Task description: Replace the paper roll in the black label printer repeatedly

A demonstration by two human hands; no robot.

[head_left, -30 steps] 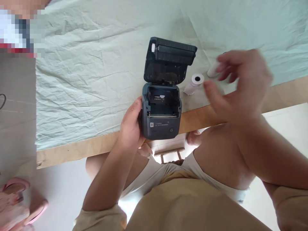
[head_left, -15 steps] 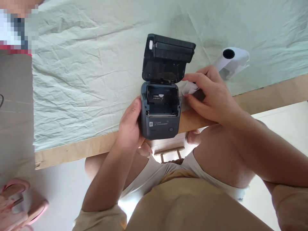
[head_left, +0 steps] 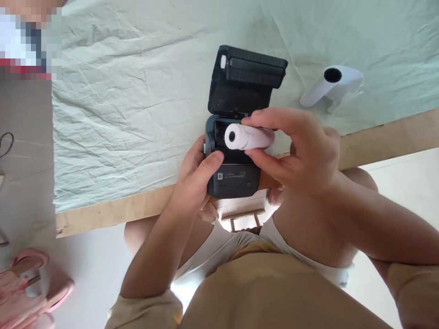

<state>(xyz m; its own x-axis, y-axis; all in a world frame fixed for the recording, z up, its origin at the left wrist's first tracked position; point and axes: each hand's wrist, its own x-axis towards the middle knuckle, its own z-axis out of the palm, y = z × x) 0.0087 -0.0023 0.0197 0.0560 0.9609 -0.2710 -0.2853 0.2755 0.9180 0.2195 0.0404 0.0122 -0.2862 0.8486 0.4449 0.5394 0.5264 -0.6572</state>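
A dark label printer (head_left: 233, 183) stands at the table's front edge with its lid (head_left: 247, 82) swung up and back. My left hand (head_left: 199, 176) wraps round its left side, the thumb over the rim of the compartment. Between the thumb and fingers of my right hand (head_left: 298, 148) is a small white paper roll (head_left: 252, 137), held over the open compartment, its left end with the dark core hole facing me. The roll hides much of the compartment's inside.
Another white roll (head_left: 315, 93), partly unrolled, lies on the pale green cloth (head_left: 137, 91) to the right. The wooden table edge (head_left: 137, 206) runs in front of me. A person in pink sandals (head_left: 60, 294) is at the left.
My right hand has lifted the small roll from beside the printer and brought it left over the compartment. My left thumb has moved onto the compartment's rim.
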